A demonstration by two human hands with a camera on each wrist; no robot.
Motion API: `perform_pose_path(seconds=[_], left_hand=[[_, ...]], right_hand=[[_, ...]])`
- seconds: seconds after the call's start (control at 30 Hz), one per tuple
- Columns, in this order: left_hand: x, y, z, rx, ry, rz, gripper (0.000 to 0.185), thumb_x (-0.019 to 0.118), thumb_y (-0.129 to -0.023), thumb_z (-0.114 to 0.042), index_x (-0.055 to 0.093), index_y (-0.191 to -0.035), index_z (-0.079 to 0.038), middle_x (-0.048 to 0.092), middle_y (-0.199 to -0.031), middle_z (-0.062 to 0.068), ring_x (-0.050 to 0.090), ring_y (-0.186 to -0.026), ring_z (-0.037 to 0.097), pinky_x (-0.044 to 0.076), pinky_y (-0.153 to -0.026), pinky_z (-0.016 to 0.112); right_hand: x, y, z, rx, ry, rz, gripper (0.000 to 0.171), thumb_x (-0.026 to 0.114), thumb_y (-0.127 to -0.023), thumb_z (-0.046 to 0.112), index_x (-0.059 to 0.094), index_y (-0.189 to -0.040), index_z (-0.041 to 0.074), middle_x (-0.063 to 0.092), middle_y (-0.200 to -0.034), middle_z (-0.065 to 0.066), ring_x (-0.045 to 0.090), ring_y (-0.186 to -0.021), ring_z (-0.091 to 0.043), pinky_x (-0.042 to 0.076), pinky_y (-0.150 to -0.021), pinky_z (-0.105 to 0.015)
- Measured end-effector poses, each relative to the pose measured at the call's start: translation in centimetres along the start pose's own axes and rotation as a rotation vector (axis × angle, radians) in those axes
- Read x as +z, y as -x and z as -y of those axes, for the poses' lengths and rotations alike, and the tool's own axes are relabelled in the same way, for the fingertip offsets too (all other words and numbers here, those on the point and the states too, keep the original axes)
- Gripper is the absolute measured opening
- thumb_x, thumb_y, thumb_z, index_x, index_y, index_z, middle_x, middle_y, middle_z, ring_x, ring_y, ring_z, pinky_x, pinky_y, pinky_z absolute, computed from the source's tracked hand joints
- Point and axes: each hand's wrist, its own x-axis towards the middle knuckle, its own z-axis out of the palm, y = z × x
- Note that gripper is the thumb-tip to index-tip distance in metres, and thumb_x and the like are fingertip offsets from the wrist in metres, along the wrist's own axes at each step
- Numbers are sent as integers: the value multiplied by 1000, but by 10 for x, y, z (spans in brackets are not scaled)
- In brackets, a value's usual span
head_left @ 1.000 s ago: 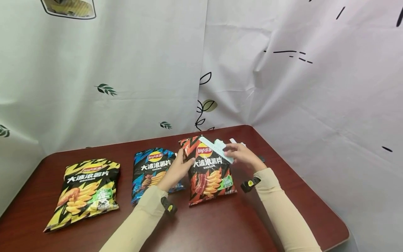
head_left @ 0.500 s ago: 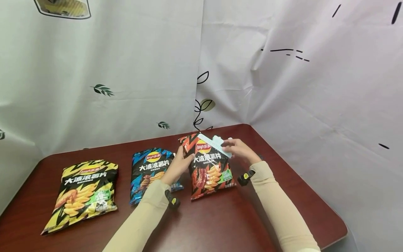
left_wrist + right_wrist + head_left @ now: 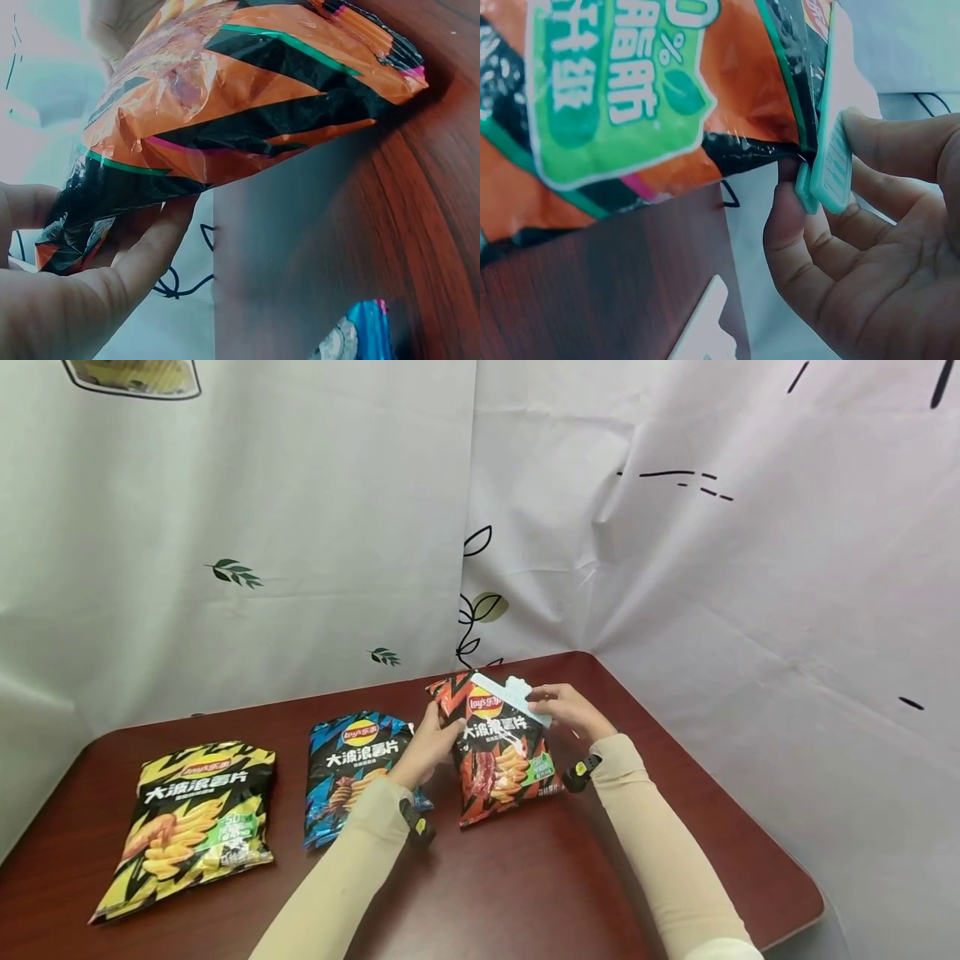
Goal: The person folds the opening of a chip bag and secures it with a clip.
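At the far left of the dark red table (image 3: 525,893) lies a yellow chip bag (image 3: 191,822), flat and well apart from the hands. Near the middle lies a blue chip bag (image 3: 352,768), also flat, with the left forearm crossing over its lower right corner.

Just right of it, the left hand (image 3: 426,750) holds the red chip bag (image 3: 498,747) at its upper left edge; the grip is closed on the bag, thumb on the front and fingers (image 3: 150,255) curled under the foil, as the left wrist view shows. The bag's bottom rests on the table while its top is tilted up off the surface.

Across the bag's top edge sits a pale blue sealing clip (image 3: 510,696), slanting down toward the right. The right hand (image 3: 570,710) pinches the clip's right end, thumb on one side and fingertips (image 3: 795,225) on the other, so this grip is closed on the clip. The clip seems to straddle the bag's folded top, though the right wrist view is too close to be sure.

Near the right hand, another white clip (image 3: 705,322) lies on the table.
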Motion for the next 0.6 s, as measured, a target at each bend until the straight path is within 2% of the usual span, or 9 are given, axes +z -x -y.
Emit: perform_pose_path(seconds=[0.07,0.13,0.27,0.33,0.47,0.6], left_hand=[[0,-2,-1,-16,-18,-11,77,49,-101,-26,-4,-155,-13,19,-153,25,36,-135,42,44,-98,57],[1,-5,-1,-24,-19,-16,77,49,-101,-27,-4,-155,-14,22,-151,24,38,-134,42,46,-96,56],[3,-9,0,-21,4,-22,69,49,-101,-26,6,-153,-13,34,-140,23,46,-128,41,50,-91,55],[3,-10,0,-14,14,-23,63,49,-101,-25,13,-151,-12,39,-131,22,49,-124,39,50,-90,55],[3,-11,1,-17,14,-28,64,49,-101,-26,12,-151,-11,40,-127,21,48,-123,38,49,-92,54],[4,-11,3,-27,5,-39,71,49,-101,-24,4,-153,-9,37,-133,22,45,-125,38,47,-94,54]], right_hand=[[0,-2,0,-1,-4,-8,45,58,-94,19,53,-136,3,49,-141,-20,52,-118,-31,48,-91,-53],[-1,-4,-1,1,-5,-10,43,58,-95,19,55,-134,2,42,-147,-19,47,-127,-33,48,-92,-53],[-1,-8,-4,-6,23,-20,38,57,-96,18,60,-129,0,28,-155,-20,27,-144,-33,46,-97,-48],[-1,-9,-5,-9,32,-30,36,57,-96,18,61,-127,0,28,-155,-20,24,-145,-33,45,-100,-48],[2,-12,-6,-15,17,-36,34,56,-97,17,62,-124,-2,45,-144,-21,42,-134,-34,46,-97,-46],[6,-15,-6,-22,10,-23,34,52,-97,12,60,-125,-5,54,-131,-23,53,-116,-33,49,-92,-41]])
